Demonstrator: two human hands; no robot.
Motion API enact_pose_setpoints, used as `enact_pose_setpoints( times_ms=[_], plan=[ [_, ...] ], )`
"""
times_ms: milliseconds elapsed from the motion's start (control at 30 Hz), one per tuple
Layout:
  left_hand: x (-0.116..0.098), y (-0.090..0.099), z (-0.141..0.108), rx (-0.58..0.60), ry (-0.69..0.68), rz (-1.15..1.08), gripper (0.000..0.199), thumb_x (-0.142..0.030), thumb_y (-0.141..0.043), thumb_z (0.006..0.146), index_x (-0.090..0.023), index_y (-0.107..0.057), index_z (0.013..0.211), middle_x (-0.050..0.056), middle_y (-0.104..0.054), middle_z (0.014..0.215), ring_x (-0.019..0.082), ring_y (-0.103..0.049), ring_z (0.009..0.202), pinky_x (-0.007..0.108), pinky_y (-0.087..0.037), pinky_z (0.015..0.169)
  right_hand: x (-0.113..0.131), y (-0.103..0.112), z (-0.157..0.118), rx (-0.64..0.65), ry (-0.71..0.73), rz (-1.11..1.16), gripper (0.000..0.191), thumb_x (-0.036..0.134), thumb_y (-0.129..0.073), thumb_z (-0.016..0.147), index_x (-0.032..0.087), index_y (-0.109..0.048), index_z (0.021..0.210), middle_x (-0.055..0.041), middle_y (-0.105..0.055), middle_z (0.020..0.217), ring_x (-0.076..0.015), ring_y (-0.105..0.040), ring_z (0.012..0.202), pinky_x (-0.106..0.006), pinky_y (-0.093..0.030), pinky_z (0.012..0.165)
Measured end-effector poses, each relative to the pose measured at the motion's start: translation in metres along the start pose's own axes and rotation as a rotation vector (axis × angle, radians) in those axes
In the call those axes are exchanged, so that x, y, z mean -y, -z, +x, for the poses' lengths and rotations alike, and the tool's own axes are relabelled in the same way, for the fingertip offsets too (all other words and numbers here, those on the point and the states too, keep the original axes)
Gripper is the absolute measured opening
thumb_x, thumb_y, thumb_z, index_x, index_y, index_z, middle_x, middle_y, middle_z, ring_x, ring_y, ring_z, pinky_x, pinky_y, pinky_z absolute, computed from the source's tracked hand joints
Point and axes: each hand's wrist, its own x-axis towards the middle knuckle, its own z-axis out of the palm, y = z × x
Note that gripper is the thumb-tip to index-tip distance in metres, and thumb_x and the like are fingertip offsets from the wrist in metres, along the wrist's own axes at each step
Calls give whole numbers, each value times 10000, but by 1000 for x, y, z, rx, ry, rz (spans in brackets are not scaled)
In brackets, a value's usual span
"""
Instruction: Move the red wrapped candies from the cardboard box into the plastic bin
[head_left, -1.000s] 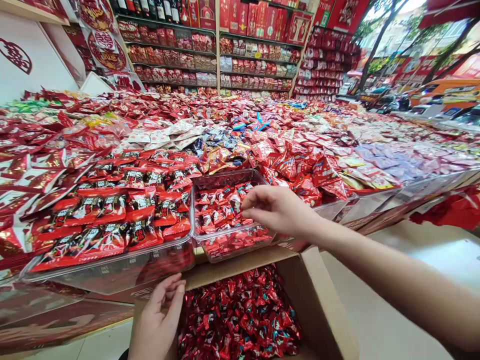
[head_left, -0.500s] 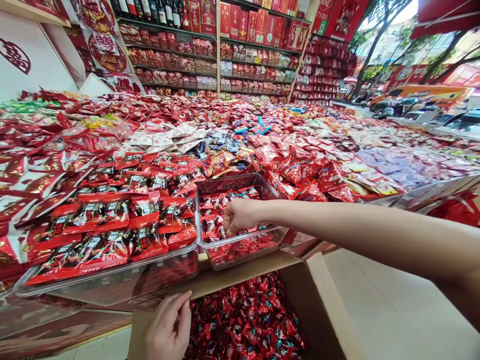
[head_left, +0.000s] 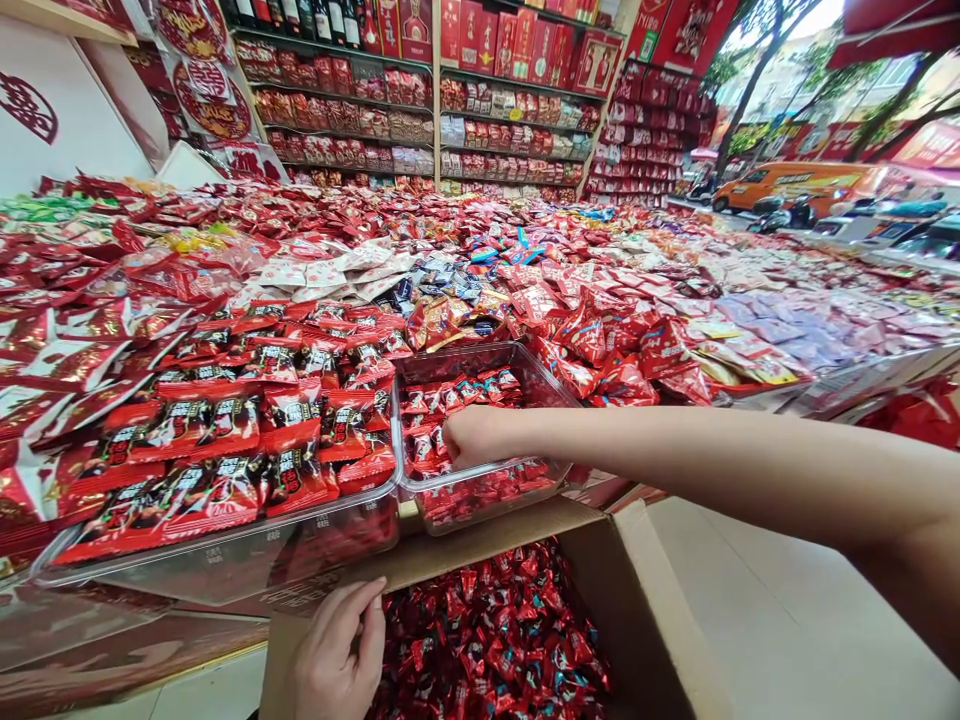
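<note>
My right hand (head_left: pixel 476 437) reaches into a clear plastic bin (head_left: pixel 555 385) of small red-wrapped candies (head_left: pixel 487 385). Its fingers are curled down among the candies, and whatever they hold is hidden. At the lower left, my left hand (head_left: pixel 341 650) grips the edge of an open cardboard box (head_left: pixel 645 590), with fingers bent and thumb near the rim. Loose red, twist-wrapped candies (head_left: pixel 495 640) with bits of blue fill the box, which stands just below the bin.
Left of the bin is a wider clear tray (head_left: pixel 300 530) with larger red-and-black packets (head_left: pixel 232 425). Red pouches (head_left: pixel 622 350) lie to the right. Heaps of wrapped sweets stretch back to stocked shelves (head_left: pixel 345 90). An orange van (head_left: pixel 802 187) is outside.
My right hand has shifted slightly left and lower within the bin, its fingers now less visible. My left hand stays at the box edge.
</note>
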Motion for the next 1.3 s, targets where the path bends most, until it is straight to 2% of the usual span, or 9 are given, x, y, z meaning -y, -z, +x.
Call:
enact_pose_setpoints(
  times_ms=[133,500,700,800,900,1000,1100,1167,1300],
  plan=[
    [0,-1,0,6,10,4,134,-132,-503,761,-145,-598,853,67,-630,782,155,-591,734,266,-460,698,-4,-2,4,-61,122,-16,271,211,-541,699,130,-608,948,-73,-646,888,-166,-576,763,-204,-380,568],
    [-2,2,2,19,2,14,139,-150,-497,764,-160,-582,873,67,-628,792,168,-595,730,287,-468,695,-2,0,1,-56,73,-98,251,187,-529,719,85,-614,931,-109,-635,890,-183,-571,792,-222,-385,596],
    [-4,1,2,22,20,-6,137,-124,-507,753,-155,-588,859,66,-626,781,167,-591,727,291,-472,687,-9,-2,-54,-429,209,186,179,265,-485,769,135,-602,805,-36,-607,722,-129,-540,659,-228,-387,592],
    [-7,0,1,31,59,-17,135,-114,-514,745,-160,-592,846,62,-630,780,168,-591,734,302,-475,702,-11,-40,-93,-727,290,252,140,210,-454,794,155,-582,808,-43,-593,855,-139,-526,812,-272,-394,739],
    [-9,-3,-1,27,111,-18,145,-101,-514,740,-166,-598,838,55,-629,777,163,-589,731,297,-476,698,-12,-111,-110,-1011,279,309,169,145,-484,772,173,-551,925,-68,-559,1003,-161,-475,948,-326,-358,842],
    [-11,-5,-3,28,146,-7,148,-104,-519,734,-175,-603,833,44,-624,770,155,-585,714,280,-478,671,-11,-196,-101,-731,292,387,197,142,-465,778,184,-553,949,-58,-590,924,-147,-496,864,-285,-385,789],
    [-13,-5,-2,33,158,8,144,-106,-523,730,-174,-607,826,41,-620,762,152,-580,705,277,-474,664,-11,-270,-68,-319,33,568,186,168,-423,794,173,-591,873,-56,-614,851,-137,-538,824,-228,-391,754],
    [-14,-5,-2,37,159,19,145,-106,-522,730,-172,-607,826,42,-619,761,151,-578,702,279,-473,668,-9,-303,-39,-231,-196,627,221,187,-434,782,142,-586,936,-94,-617,922,-166,-546,891,-238,-378,779],
    [-14,-7,-1,45,164,36,142,-113,-512,736,-177,-600,827,43,-615,762,152,-580,705,278,-475,660,5,-339,9,-189,-344,648,321,280,-466,766,85,-552,1005,-157,-610,952,-225,-563,898,-270,-392,720]
  ],
)
